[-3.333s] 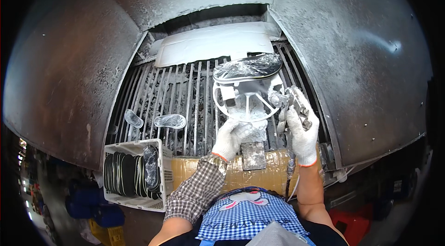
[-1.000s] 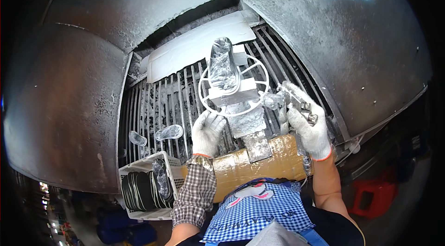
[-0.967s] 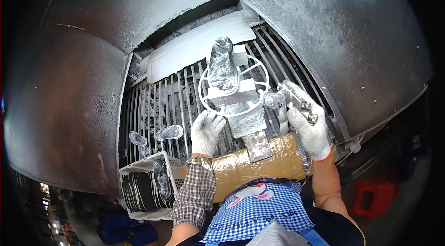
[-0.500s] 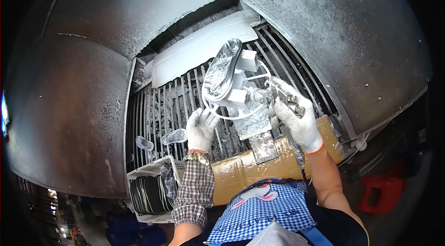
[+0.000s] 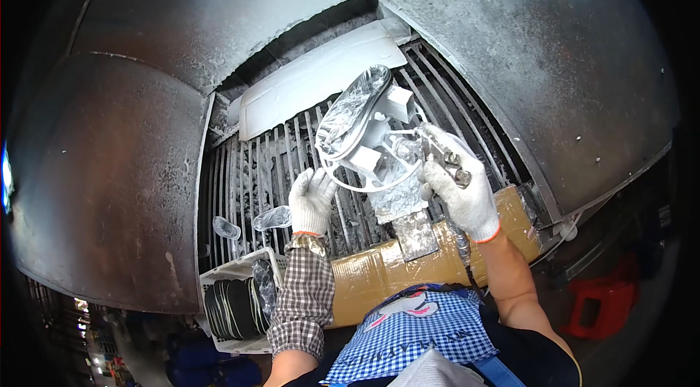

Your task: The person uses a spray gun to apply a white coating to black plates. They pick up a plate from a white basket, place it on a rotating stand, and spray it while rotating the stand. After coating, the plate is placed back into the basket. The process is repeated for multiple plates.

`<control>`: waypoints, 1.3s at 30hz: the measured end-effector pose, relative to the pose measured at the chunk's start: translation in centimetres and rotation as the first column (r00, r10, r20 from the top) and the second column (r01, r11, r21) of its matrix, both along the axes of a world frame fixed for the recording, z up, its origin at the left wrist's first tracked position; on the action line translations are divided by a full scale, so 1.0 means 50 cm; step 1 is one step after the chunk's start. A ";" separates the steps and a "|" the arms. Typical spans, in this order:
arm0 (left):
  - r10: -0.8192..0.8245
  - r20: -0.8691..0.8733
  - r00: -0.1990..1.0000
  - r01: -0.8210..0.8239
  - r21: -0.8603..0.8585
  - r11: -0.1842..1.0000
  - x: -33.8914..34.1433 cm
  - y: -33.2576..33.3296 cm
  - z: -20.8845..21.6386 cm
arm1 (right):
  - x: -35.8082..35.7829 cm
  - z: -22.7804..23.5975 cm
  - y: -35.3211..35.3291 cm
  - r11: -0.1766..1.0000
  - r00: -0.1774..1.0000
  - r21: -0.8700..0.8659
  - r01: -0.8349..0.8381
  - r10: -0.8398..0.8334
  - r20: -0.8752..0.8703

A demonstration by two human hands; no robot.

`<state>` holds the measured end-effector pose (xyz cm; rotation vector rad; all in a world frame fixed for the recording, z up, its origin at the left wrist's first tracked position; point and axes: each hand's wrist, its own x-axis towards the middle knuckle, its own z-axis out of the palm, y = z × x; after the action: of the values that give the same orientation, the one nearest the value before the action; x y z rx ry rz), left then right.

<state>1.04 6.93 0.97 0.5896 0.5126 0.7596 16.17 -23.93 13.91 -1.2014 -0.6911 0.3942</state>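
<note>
A shoe sole wrapped in clear film (image 5: 352, 115) rests tilted on a white-coated round stand (image 5: 379, 184), which has a ring-shaped rim and two blocks. My gloved left hand (image 5: 312, 202) is at the rim's near left side with its fingers apart and holds nothing; whether the fingertips touch the rim I cannot tell. In my gloved right hand (image 5: 472, 194) is a metal spray gun (image 5: 446, 156), its front end toward the stand from the right. A hose (image 5: 462, 245) hangs below the gun.
Slatted metal grating (image 5: 288, 157) lies under the stand, inside tall metal walls (image 5: 124, 183). Two small film-wrapped soles (image 5: 272, 218) lie left of my hand. A white crate (image 5: 248, 345) holds several dark soles. Taped cardboard (image 5: 379, 277) covers the near edge. A red stool (image 5: 601, 307) stands right.
The stand's ring has turned slightly, and the sole on it leans further to the right. My right hand has shifted a little with the spray gun; my left hand has moved slightly left.
</note>
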 end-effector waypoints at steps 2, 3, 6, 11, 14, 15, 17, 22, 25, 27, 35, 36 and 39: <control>0.008 0.000 1.000 -0.008 0.009 1.000 0.001 0.001 0.003 | 0.004 -0.008 0.008 0.999 0.999 0.032 0.027 -0.026 -0.034; 0.004 0.000 1.000 -0.004 0.002 1.000 0.001 0.002 0.006 | 0.009 -0.011 0.011 0.998 0.999 0.044 0.041 -0.039 -0.026; 0.002 -0.003 1.000 -0.002 -0.005 1.000 0.002 0.009 0.012 | 0.019 -0.013 0.012 0.997 0.999 0.072 0.038 -0.036 -0.035; 0.028 -0.010 1.000 -0.028 0.031 0.999 0.006 0.035 -0.003 | 0.024 -0.014 0.014 0.993 0.995 0.079 0.088 -0.084 -0.047; 0.032 -0.014 0.999 -0.032 0.037 0.999 0.015 0.034 0.005 | 0.027 -0.014 0.008 0.994 0.996 0.058 0.090 -0.089 -0.016; 0.035 -0.015 0.999 -0.035 0.039 0.999 0.016 0.035 0.006 | 0.028 -0.014 0.004 0.996 0.997 0.044 0.073 -0.073 0.003; 0.037 -0.017 0.999 -0.037 0.039 0.999 0.017 0.050 0.003 | 0.028 -0.012 0.002 0.995 0.996 0.049 0.084 -0.084 0.013; 0.058 -0.036 0.998 -0.057 0.047 0.997 0.032 0.063 0.011 | 0.031 -0.013 0.001 0.987 0.991 0.081 0.136 -0.135 -0.010; 0.026 -0.008 1.000 -0.025 0.060 0.998 0.039 0.092 0.006 | 0.025 0.001 -0.005 0.991 0.992 0.046 0.125 -0.124 -0.009; 0.028 -0.003 1.000 -0.028 0.074 0.997 0.045 0.101 0.002 | 0.024 0.008 -0.006 0.992 0.992 0.034 0.125 -0.124 -0.032; 0.122 -0.081 0.989 -0.120 0.032 0.992 0.038 0.047 -0.011 | 0.064 -0.012 -0.014 0.959 0.956 0.040 0.279 -0.281 0.082; 0.103 -0.083 0.991 -0.100 0.043 0.994 0.035 0.018 -0.008 | 0.057 -0.004 -0.012 0.952 0.948 0.036 0.304 -0.306 0.093; 0.119 -0.211 0.970 -0.124 -0.011 0.992 0.044 -0.068 0.012 | 0.033 0.015 0.002 0.971 0.971 0.049 0.234 -0.235 0.034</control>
<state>3.26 3.51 1.57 0.6240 0.7571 0.8101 17.84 -23.83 14.66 -1.2353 -0.5809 0.1568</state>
